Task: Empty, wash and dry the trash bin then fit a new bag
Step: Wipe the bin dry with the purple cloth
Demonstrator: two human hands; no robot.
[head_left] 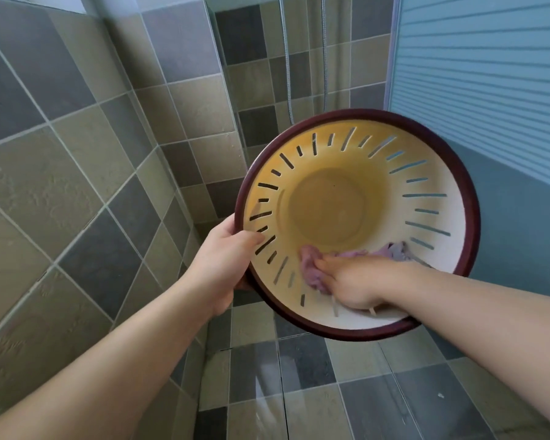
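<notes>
Held tipped up over the wet floor [302, 369], the emptied bin [356, 332] has its rim clamped in the left hand [226, 258] while right hand [353, 287] fingers bunch a cloth [311, 265] inside, so it looks like drying, bag to come.

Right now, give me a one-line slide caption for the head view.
Left hand grips slotted bin's rim; right hand wipes inside with purple cloth.
</notes>
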